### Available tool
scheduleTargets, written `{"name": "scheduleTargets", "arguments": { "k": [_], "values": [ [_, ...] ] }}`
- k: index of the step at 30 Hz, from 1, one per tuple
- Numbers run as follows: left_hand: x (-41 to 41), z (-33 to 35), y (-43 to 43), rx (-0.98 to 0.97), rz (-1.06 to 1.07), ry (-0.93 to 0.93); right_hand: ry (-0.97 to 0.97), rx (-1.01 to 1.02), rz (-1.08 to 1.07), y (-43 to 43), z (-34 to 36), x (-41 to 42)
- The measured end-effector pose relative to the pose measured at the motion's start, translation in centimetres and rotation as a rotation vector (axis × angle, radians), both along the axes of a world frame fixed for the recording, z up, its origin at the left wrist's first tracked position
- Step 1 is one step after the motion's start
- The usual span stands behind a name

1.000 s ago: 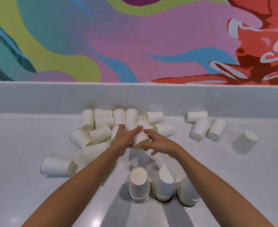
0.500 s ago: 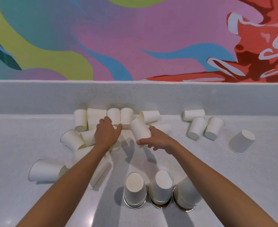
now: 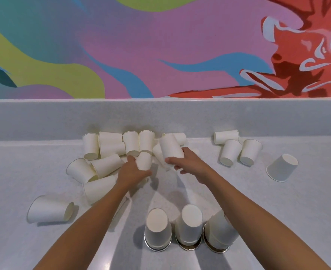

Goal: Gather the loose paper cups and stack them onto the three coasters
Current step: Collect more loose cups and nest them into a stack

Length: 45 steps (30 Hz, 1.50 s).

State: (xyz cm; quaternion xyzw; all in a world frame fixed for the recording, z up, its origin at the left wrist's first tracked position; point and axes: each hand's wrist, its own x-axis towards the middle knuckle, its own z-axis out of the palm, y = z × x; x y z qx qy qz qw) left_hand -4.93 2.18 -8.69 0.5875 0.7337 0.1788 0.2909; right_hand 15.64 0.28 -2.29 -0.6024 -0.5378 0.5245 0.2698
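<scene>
Half a second ago the left hand (image 3: 133,172) lay flat on the heap. Now its fingers curl round a near cup (image 3: 144,162), and the right hand (image 3: 190,162) still grips its tilted cup (image 3: 170,147) at the mouth end, base pointing away. Three coasters (image 3: 157,249) sit in a row at the near side of the bench (image 3: 24,172), each under one upturned stack (image 3: 157,228). Four loose cups (image 3: 229,152) lie apart on the right. The left heap (image 3: 102,164) holds about a dozen, overlapping too much for an exact count. Both held cups are beyond the stacks, at the heap's right end.
</scene>
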Motion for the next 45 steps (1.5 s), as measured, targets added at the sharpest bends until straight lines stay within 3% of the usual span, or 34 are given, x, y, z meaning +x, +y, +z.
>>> {"name": "scheduleTargets", "arguments": {
  "k": [4,10,18,25,28,30,33,36,45],
  "values": [
    [0.7,1.8,-1.0,-0.096,-0.166,-0.382,0.219,0.022,-0.235,0.8,0.6,-1.0],
    [2.5,3.9,-2.2,-0.13,-0.276,-0.624,0.276,0.059,-0.315,0.4,1.4,-2.0],
    [4.0,3.9,-3.1,-0.062,-0.272,-0.645,0.184,0.052,-0.206,-0.4,0.7,-1.7],
    [5.1,4.5,-2.7,-0.024,-0.358,-0.838,-0.039,-0.091,0.143,-0.9,0.3,-1.9],
    [4.4,4.3,-2.3,-0.065,-0.282,-0.892,-0.118,-0.149,0.227,0.0,1.0,-1.1],
    [3.9,4.0,-1.9,-0.074,-0.244,-0.894,-0.176,-0.146,0.185,0.9,1.3,-0.3],
    [3.0,3.2,-1.4,-0.089,-0.196,-0.856,-0.241,-0.036,-0.07,2.3,0.8,1.1],
    [2.3,2.3,-1.1,-0.115,-0.145,-0.832,-0.435,0.057,-0.249,3.5,-0.8,2.5],
    [1.7,1.5,-0.4,-0.157,-0.199,-0.771,-0.626,-0.104,-0.117,6.1,-3.2,3.4]
  ]
}}
